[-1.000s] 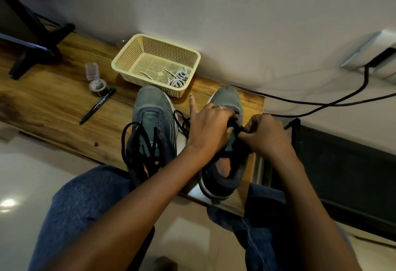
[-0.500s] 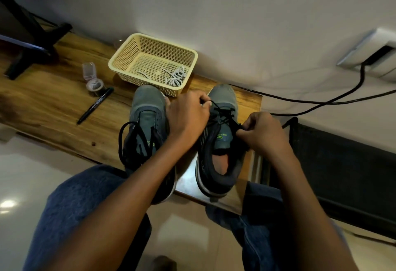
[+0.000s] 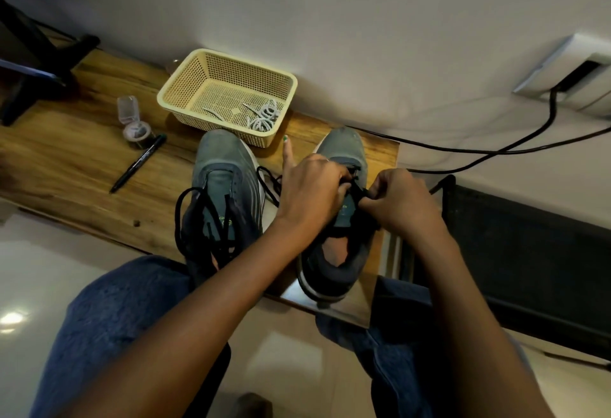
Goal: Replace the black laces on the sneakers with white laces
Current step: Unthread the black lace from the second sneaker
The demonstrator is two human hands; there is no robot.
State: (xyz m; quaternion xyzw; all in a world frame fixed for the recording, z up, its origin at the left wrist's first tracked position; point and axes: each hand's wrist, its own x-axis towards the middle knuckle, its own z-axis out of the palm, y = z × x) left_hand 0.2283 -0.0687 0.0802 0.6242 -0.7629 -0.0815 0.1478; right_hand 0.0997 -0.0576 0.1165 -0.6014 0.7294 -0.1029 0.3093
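Two grey-green sneakers stand side by side on the wooden desk (image 3: 82, 159). The left sneaker (image 3: 221, 166) has loose black laces (image 3: 198, 219) spilling over its opening. Over the right sneaker (image 3: 340, 146), my left hand (image 3: 310, 189) pinches its black lace (image 3: 267, 182) near the upper eyelets, one finger pointing away. My right hand (image 3: 400, 206) pinches the same lace at the shoe's right side. White laces (image 3: 264, 118) lie coiled in the cream mesh basket (image 3: 185, 86) behind the shoes.
A black marker (image 3: 137, 163) and a small clear open container (image 3: 132, 120) lie left of the basket. A black stand foot (image 3: 39, 67) sits at the far left. Black cables (image 3: 496, 149) run along the wall from an outlet. A dark panel (image 3: 529, 252) stands to the right.
My left hand went forward to the toe end pulling lace, then came back to the eyelets beside my right hand. A loop of black lace now hangs between the shoes.
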